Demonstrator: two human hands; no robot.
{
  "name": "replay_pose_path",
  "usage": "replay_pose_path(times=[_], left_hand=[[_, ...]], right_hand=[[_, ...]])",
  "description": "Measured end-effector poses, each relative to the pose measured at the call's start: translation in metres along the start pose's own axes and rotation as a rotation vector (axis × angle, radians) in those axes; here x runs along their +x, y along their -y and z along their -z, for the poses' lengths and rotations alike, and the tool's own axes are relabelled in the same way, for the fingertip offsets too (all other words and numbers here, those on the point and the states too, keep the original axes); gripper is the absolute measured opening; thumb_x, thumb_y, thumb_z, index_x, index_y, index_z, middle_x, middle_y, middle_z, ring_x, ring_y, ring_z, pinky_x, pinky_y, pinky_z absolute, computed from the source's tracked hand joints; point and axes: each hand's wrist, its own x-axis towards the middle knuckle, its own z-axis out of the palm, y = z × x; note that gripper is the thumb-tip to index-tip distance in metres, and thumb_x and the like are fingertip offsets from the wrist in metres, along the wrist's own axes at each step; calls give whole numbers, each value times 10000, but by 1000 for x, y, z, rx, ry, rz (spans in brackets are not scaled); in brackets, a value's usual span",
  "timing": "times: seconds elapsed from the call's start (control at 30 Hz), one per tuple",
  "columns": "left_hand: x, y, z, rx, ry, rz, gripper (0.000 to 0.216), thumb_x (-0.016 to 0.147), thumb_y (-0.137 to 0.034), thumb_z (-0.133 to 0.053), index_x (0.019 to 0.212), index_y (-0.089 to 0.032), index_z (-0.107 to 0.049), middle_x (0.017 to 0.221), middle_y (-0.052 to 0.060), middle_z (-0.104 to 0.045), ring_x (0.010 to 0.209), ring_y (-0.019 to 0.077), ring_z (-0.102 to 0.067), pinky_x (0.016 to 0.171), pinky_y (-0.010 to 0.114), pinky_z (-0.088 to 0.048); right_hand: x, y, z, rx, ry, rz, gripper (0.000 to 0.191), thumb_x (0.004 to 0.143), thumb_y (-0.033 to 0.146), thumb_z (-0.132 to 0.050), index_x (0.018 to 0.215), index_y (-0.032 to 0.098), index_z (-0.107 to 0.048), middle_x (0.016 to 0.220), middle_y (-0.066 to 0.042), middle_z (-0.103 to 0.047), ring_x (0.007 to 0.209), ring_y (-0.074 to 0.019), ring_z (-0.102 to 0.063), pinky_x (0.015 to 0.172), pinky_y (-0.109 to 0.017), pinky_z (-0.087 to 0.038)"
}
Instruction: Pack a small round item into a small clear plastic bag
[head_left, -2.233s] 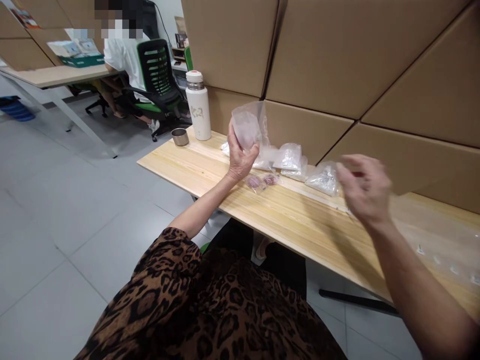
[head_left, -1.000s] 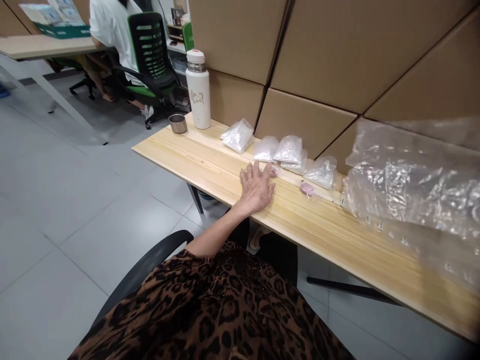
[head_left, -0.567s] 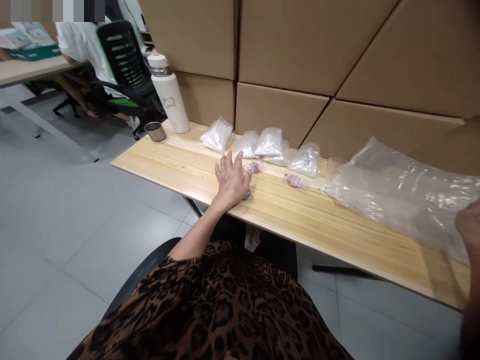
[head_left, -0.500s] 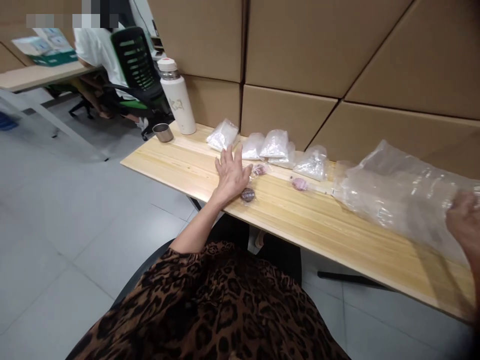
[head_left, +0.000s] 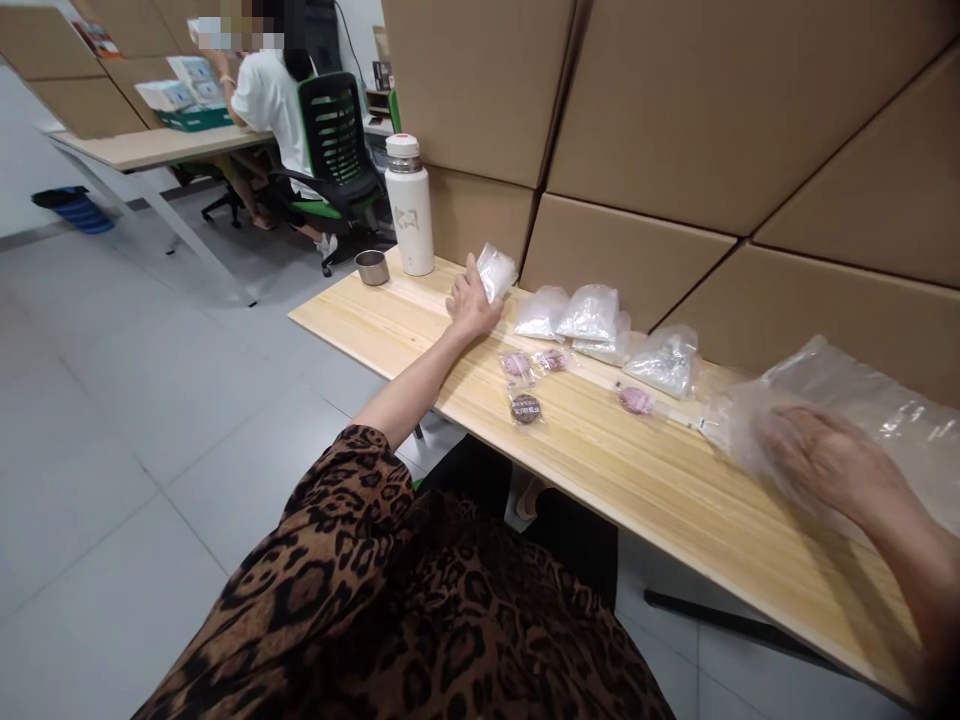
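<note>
My left hand [head_left: 472, 302] is wrapped round a clear plastic packet [head_left: 496, 272] with whitish contents, at the back of the wooden table. My right hand [head_left: 832, 455] is at the near end of a large clear plastic bag [head_left: 892, 410]; its fingers are blurred against the plastic. Between the hands lie two small pink wrapped pieces, one pink piece [head_left: 516, 364] beside the other pink piece [head_left: 553, 359]. Nearer me is a dark round wrapped piece [head_left: 526, 407] with white print. Another pink piece [head_left: 635, 400] lies close to the large bag.
More clear packets [head_left: 589, 315] line the back of the table [head_left: 600, 450], against stacked cardboard boxes [head_left: 622, 250]. A white bottle [head_left: 409, 215] and a metal cup [head_left: 372, 267] stand at the left end. Beyond, a person in a white shirt [head_left: 274, 105] sits at another table [head_left: 150, 150].
My left hand has gone from above the small wrapped pieces to the leftmost packet and closed on it. My right hand has moved left along the large bag. The view has shifted.
</note>
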Motion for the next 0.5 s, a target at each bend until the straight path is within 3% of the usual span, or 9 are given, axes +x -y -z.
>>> replay_pose_path(times=[0.1, 0.23, 0.37, 0.5], left_hand=[[10, 11, 4, -294, -71, -70, 1214, 780, -387, -879, 1741, -219, -156, 1785, 217, -310, 1688, 385, -275, 1379, 526, -255], [4, 14, 7, -597, -107, -202, 1322, 711, -658, -909, 1712, -213, -169, 1799, 209, -282, 1702, 376, -252, 1390, 480, -229], [-30, 1, 0, -847, -68, -277, 1254, 732, -812, -821, 1686, -300, -188, 1765, 161, -355, 1656, 343, -363, 1366, 496, -288], [-69, -20, -6, -1088, 25, -267, 1135, 812, -745, -794, 1673, -293, -210, 1718, 152, -420, 1614, 312, -437, 1354, 502, -317]], right_hand=[[16, 25, 11, 32, -134, 55, 348, 893, 578, -522, 962, 301, -721, 1204, -273, -782, 1262, -419, -719, 1060, -566, -568], [40, 113, 29, 224, -254, 177, 332, 983, 490, -547, 1089, 257, -759, 1172, -210, -810, 1133, -338, -779, 999, -488, -617], [62, 206, 33, 387, -328, 373, 340, 1043, 417, -560, 1200, 206, -776, 1238, -171, -804, 1192, -323, -760, 1074, -529, -598], [83, 256, 31, 422, -255, 423, 381, 1063, 451, -537, 1320, 252, -736, 1386, -147, -745, 1334, -331, -682, 1179, -603, -516]])
